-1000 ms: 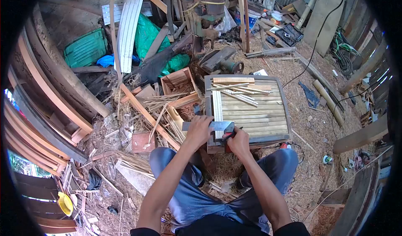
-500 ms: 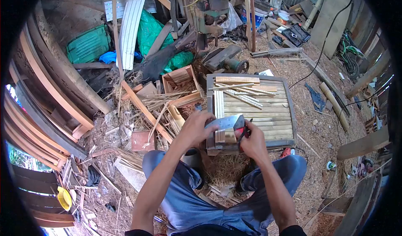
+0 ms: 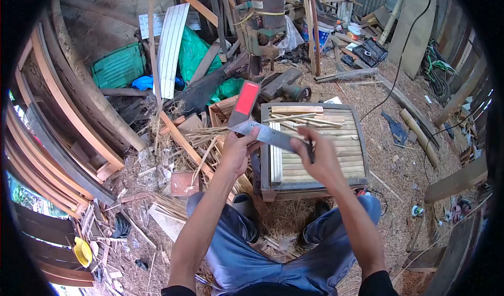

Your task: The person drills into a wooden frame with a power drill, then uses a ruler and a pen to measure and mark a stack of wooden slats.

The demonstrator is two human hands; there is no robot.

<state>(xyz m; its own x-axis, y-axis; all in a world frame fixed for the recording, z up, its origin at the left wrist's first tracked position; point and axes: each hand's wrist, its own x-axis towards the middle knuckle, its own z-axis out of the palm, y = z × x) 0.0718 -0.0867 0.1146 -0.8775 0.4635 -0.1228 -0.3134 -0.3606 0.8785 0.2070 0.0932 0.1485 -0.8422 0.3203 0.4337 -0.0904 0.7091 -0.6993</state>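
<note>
My left hand [image 3: 239, 150] is closed on a metal square [image 3: 270, 136] with a red patch on its thick arm, near the corner. At the blade's other end, my right hand [image 3: 319, 157] pinches the metal; a dark item, too small to name, shows beside its fingers. Both hands hold the tool in the air above the near left part of a low slatted panel [image 3: 341, 162] in a dark frame. Thin wooden strips [image 3: 304, 120] lie loose across the panel's far part, and pale strips [image 3: 275, 162] run along its left side.
An open wooden box [image 3: 220, 112] and scrap wood lie left of the panel. Behind it stands a machine on a column [image 3: 265, 23]. A black cable [image 3: 401, 75] hangs at the right, near a bamboo pole [image 3: 419, 138]. Curved timber frames line the left.
The square has turned over, its red-patched arm now pointing up at the left instead of sitting at my right hand. My hands have moved apart, and the view has shifted slightly.
</note>
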